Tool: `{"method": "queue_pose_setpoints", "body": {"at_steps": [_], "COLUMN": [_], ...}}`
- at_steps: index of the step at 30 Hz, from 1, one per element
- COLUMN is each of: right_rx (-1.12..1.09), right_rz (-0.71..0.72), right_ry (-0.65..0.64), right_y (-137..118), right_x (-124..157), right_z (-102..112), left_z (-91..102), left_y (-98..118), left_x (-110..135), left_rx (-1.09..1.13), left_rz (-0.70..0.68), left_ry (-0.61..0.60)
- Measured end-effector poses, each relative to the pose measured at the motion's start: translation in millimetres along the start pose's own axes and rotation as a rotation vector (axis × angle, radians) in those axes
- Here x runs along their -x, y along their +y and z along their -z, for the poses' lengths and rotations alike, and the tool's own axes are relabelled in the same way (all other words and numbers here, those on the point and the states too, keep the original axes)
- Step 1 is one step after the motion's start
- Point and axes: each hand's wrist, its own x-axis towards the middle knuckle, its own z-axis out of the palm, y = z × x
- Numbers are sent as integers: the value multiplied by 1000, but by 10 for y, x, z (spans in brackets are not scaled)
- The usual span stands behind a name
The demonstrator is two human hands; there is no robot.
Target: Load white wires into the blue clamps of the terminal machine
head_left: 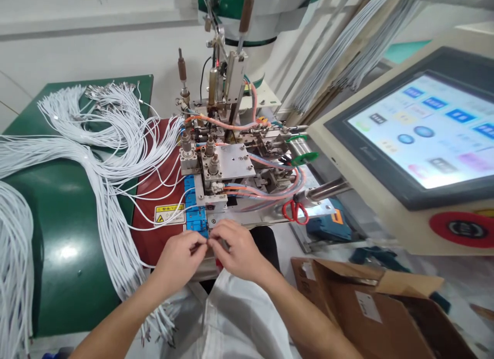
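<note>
My left hand (181, 258) and my right hand (235, 248) meet fingertip to fingertip in front of the machine. Both are closed in a pinch. Whatever lies between the fingertips is too small and covered to make out. Just beyond them is a row of blue clamps (196, 218) along the machine's left edge. White cables (156, 196) run from the left into these clamps. A large bundle of white cables (104, 215) hangs down beside my left forearm, its loose ends near my lap.
A green table (65, 292) and a red-brown plate (144, 243) lie to the left. On the right are a touchscreen panel (386, 158) with a red button ring, red-handled scissors (295, 211) and an open cardboard box (386, 318). A solder-like wire spool (303, 150) sits on the machine.
</note>
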Motion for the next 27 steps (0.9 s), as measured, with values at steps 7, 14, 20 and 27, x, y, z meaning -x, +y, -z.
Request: {"method": "queue_pose_setpoints", "body": {"at_steps": [7,14,20,27], "right_rx": [-194,-363,-205,-146], "right_rz": [-183,-354,-215,-269], "right_ry": [285,267,311,318], "right_y": [-34,12,30,175], "right_x": [82,52,100,90], "right_z": [-210,-189,-249,-349], "left_z": [-186,-178,-71,95], "left_y": [-70,-109,-119,-132], "left_x": [16,31,-2,-81], "left_rx": [392,317,120,-49], "left_rz": [164,134,66,-75], "left_ry": [199,182,115,16]}}
